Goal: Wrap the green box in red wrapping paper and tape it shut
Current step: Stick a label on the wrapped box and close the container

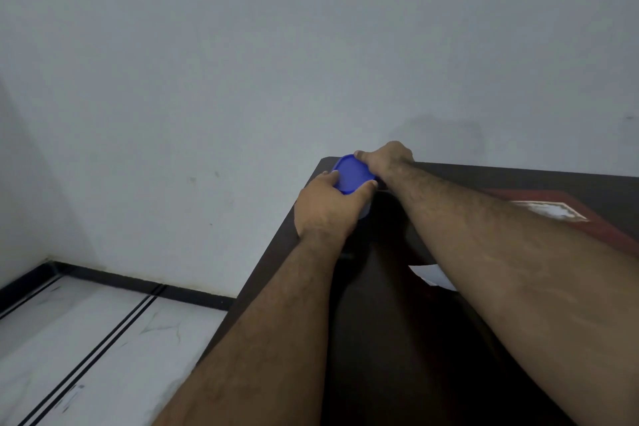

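Head view, the only one. We see both hands on a small round container with a blue lid (353,174), sitting at the far left corner of the dark worktop (390,339). The left hand (326,209) grips the near side, thumb and fingers curled round the lid's rim. The right hand (385,157) clamps the far side, fingers curled over the edge. The hands sit close together with the lid between them.

Our read on why: two hands on opposite sides of the rim looks like steadying the body while the lid gets pressed on or pried off. We can't tell which. The container may hold supplies for the wrapping, but nothing shows its contents.

Red wrapping paper (594,218) lies flat at the far right of the worktop, well apart from the hands, with a pale diamond patch (549,210) on it, either a glare or a print, too blurred to say. A white scrap (428,275) shows between the forearms, partly hidden by the right one.

The green box is not in view, so we judge that wrapping hasn't started.

Beyond the worktop are a plain pale wall (242,45) and a marble floor (86,339) with black inlay lines to the left.

Writing: none readable. No brand or label on lid, paper or scrap.
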Motion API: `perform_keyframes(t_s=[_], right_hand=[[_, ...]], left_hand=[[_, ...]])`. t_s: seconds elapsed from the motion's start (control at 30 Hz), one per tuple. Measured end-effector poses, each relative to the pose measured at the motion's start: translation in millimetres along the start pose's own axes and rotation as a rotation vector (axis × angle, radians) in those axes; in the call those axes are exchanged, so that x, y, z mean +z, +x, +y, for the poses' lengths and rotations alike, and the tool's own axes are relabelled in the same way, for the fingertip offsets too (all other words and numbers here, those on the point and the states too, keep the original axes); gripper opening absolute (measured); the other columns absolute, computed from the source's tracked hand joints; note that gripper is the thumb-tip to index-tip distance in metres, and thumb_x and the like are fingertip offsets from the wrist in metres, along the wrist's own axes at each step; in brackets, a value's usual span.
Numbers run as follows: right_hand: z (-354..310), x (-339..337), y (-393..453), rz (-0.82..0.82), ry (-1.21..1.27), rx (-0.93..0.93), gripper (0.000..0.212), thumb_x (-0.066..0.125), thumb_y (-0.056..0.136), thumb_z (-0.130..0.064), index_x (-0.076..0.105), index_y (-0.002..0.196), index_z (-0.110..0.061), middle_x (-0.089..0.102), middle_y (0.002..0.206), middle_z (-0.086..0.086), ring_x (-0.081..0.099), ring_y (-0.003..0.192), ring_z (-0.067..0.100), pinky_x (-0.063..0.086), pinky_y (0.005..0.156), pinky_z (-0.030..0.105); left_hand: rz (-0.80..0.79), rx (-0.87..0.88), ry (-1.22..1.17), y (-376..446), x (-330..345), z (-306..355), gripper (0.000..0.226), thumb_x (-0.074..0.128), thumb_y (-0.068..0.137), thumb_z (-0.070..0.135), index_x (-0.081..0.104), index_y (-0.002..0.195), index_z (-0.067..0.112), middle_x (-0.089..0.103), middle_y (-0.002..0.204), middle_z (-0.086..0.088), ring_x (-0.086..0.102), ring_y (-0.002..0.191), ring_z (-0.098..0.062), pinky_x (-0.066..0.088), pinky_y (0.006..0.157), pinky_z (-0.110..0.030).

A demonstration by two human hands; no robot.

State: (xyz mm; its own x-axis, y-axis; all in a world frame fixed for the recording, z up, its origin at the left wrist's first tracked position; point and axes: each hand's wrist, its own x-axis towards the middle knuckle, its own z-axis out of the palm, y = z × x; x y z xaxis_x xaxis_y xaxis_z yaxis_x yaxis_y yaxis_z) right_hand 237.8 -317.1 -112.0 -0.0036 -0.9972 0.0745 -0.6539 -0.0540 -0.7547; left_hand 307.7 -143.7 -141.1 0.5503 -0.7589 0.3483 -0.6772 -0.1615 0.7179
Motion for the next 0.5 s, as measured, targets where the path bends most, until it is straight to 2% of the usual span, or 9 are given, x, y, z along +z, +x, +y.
perform_keyframes(t_s=[0.07, 0.2, 0.33, 0.4, 0.47, 0.5], right_hand=[[3.5, 0.7, 0.7, -0.011, 0.066, 0.047, 0.065, 0.08, 0.081, -0.062, 0.068, 0.114, -0.008, 0.073, 0.114, 0.01, 0.073, 0.098, 0.03, 0.062, 0.09, 0.041], [3.6, -3.6, -7.6, -0.056, 0.132, 0.123, 0.062, 0.078, 0.081, -0.063, 0.068, 0.112, -0.011, 0.074, 0.104, 0.008, 0.073, 0.09, 0.028, 0.062, 0.09, 0.041], [-6.2, -8.1, -6.7, -0.124, 0.039, 0.135, 0.056, 0.06, 0.094, -0.062, 0.067, 0.105, -0.007, 0.076, 0.095, 0.012, 0.076, 0.088, 0.031, 0.062, 0.091, 0.044], [-9.9, -14.3, -7.1, -0.167, 0.038, 0.176, 0.041, 0.058, 0.097, -0.039, 0.07, 0.102, 0.0, 0.078, 0.092, 0.019, 0.078, 0.086, 0.035, 0.063, 0.089, 0.047], [-14.4, -25.7, -22.2, -0.165, 0.022, 0.186, 0.021, 0.057, 0.09, -0.012, 0.072, 0.095, 0.003, 0.076, 0.089, 0.021, 0.078, 0.089, 0.035, 0.064, 0.088, 0.046], [-16.0, -31.1, -33.2, -0.159, 0.011, 0.177, 0.017, 0.057, 0.088, -0.006, 0.072, 0.093, 0.002, 0.074, 0.086, 0.02, 0.078, 0.09, 0.033, 0.063, 0.089, 0.044]], left_hand=[[0.005, -0.005, -0.032, 1.4, 2.1, 1.0, 0.077, 0.069, 0.087, 0.067, 0.06, 0.147, 0.021, 0.063, 0.146, 0.005, 0.059, 0.131, -0.017, 0.044, 0.102, -0.028], [-0.007, 0.028, -0.005, 2.8, 5.0, -3.0, 0.077, 0.067, 0.088, 0.069, 0.06, 0.148, 0.022, 0.054, 0.157, 0.004, 0.054, 0.14, -0.018, 0.044, 0.114, -0.034], [0.002, 0.035, -0.027, 2.6, 8.8, -9.8, 0.081, 0.063, 0.084, 0.078, 0.061, 0.148, 0.027, 0.057, 0.154, 0.006, 0.056, 0.137, -0.017, 0.046, 0.113, -0.036], [0.021, 0.045, -0.031, 1.7, 8.5, -9.8, 0.084, 0.064, 0.083, 0.079, 0.061, 0.148, 0.026, 0.061, 0.148, 0.006, 0.058, 0.133, -0.016, 0.047, 0.108, -0.034], [0.03, 0.05, -0.026, 0.2, 7.1, -7.4, 0.089, 0.066, 0.082, 0.08, 0.056, 0.152, 0.026, 0.061, 0.148, 0.005, 0.058, 0.132, -0.016, 0.047, 0.107, -0.033], [0.03, 0.049, -0.024, -0.9, 6.2, -5.6, 0.092, 0.067, 0.081, 0.079, 0.052, 0.155, 0.026, 0.059, 0.149, 0.004, 0.057, 0.134, -0.016, 0.046, 0.108, -0.033]])
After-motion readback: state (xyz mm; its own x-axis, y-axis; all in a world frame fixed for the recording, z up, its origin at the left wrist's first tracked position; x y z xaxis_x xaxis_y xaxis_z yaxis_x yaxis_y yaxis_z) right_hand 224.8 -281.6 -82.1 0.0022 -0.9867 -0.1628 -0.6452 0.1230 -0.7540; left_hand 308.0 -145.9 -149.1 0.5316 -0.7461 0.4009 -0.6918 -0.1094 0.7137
